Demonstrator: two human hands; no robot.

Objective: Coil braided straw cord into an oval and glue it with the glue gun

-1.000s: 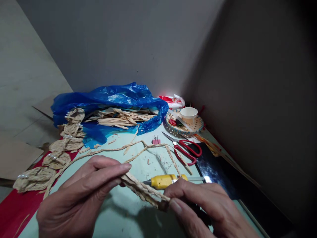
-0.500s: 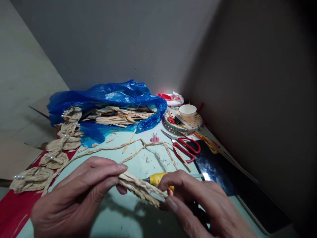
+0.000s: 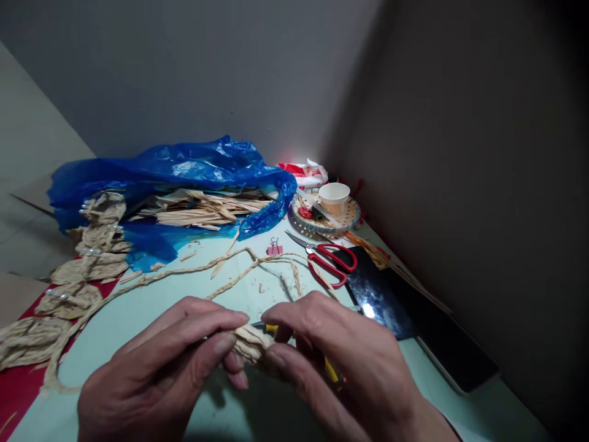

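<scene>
Far L: coiled braid pieces (image 3: 76,299) in a row on red cloth (image 3: 21,390), running from near edge up to blue plastic bag (image 3: 188,162) w/ straw strips (image 3: 202,209) in its mouth. Braided cord (image 3: 177,271) loops across from there, one leg dropping twd L hand; pale green tabletop (image 3: 133,319) shows btwn loop & hand, some room there. L hand (image 3: 170,362): index straight, pointing R; thumb & index closed on L end of folded braid (image 3: 250,342). Braid's held above tabletop btwn both hands, long axis approx. L-R, dipping a bit to R; ends under fingers, only short middle visible. Beyond, pink binder clip (image 3: 275,248). Yellow tool (image 3: 331,370), mostly hidden by R fingers. Red-handled scissors (image 3: 331,261), blades pointing up-L. R hand (image 3: 350,350) arched, pointing L; thumb on braid's R end, index tip apart from thumb, just above; other fingers mostly hidden, can't tell if gripping. Farther R: dark glossy panel (image 3: 377,294), slim black device (image 3: 453,350), strip of tabletop btwn device & R forearm, then wall (image 3: 483,184).
</scene>
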